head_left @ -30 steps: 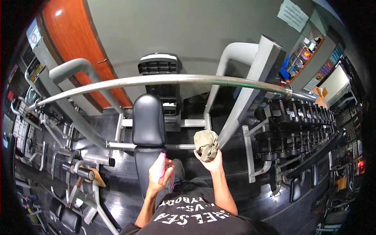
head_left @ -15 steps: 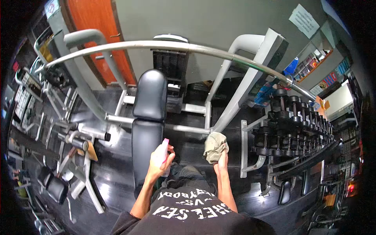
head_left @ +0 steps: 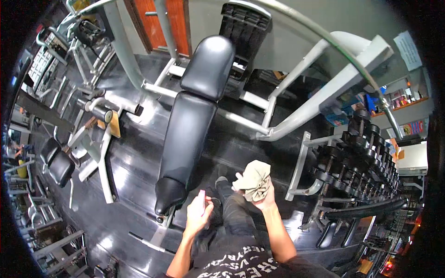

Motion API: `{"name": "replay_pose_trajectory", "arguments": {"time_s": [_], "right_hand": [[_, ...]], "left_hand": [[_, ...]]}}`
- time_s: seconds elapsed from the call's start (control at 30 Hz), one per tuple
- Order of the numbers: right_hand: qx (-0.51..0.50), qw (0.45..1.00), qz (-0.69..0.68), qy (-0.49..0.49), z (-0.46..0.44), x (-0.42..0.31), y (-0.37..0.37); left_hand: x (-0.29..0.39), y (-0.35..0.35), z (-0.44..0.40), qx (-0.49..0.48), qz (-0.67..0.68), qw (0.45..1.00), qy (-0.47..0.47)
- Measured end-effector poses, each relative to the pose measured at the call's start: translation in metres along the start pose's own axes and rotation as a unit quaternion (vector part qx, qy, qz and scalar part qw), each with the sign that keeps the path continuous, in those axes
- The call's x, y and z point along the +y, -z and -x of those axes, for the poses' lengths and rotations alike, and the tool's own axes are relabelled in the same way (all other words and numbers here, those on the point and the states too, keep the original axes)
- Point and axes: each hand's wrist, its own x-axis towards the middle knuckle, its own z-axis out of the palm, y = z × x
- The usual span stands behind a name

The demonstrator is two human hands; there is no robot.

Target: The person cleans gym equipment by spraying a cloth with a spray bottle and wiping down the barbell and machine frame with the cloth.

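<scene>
Gym floor: a glossy black floor spreads under the equipment, with a plain grey wall and an orange-brown wooden door beyond.
Bench: a long black padded bench runs away from the person, its rounded backrest at the far end.
Bar: a long silvery metal bar crosses at upper right, above a grey tubular frame.
Left hand: the left hand is curled closed around a small pink-topped object, just beside the bench's near end; the object's lower part is hidden.
Right hand: the right hand is partly curled, cupping a crumpled pale beige cloth; the cloth covers most of its fingers.
Cloth: bunched in the right hand, above the floor, between the bench and the dumbbells.
Dumbbells: black round-headed dumbbells sit in rows on a rack at right.
Clothing: dark trousers and a black shirt with white lettering.
</scene>
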Motion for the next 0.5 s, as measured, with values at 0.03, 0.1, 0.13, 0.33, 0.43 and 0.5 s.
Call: {"name": "replay_pose_trajectory", "arguments": {"time_s": [0.03,0.1,0.13,0.33,0.43,0.5], "right_hand": [[0.007,1.000,-0.004,-0.005,-0.007,0.006,0.010],[0.022,0.998,0.042,-0.050,-0.023,0.014,0.032],[0.031,0.997,0.040,-0.056,-0.032,0.016,0.048],[0.123,0.989,0.077,0.004,-0.090,0.010,0.121],[0.141,0.989,0.043,0.012,-0.120,-0.001,0.170],[0.167,0.984,0.052,0.030,-0.141,-0.010,0.188]], "left_hand": [[-0.009,0.000,-0.002,-0.007,-0.008,1.000,0.018],[-0.035,-0.003,-0.012,-0.014,-0.014,0.999,0.045],[-0.054,-0.005,-0.020,-0.034,-0.049,0.998,0.028],[-0.139,-0.038,-0.106,-0.046,-0.069,0.996,0.014],[-0.177,-0.066,-0.157,-0.019,-0.051,0.998,-0.012],[-0.201,-0.085,-0.191,-0.011,-0.071,0.997,-0.039]]}}
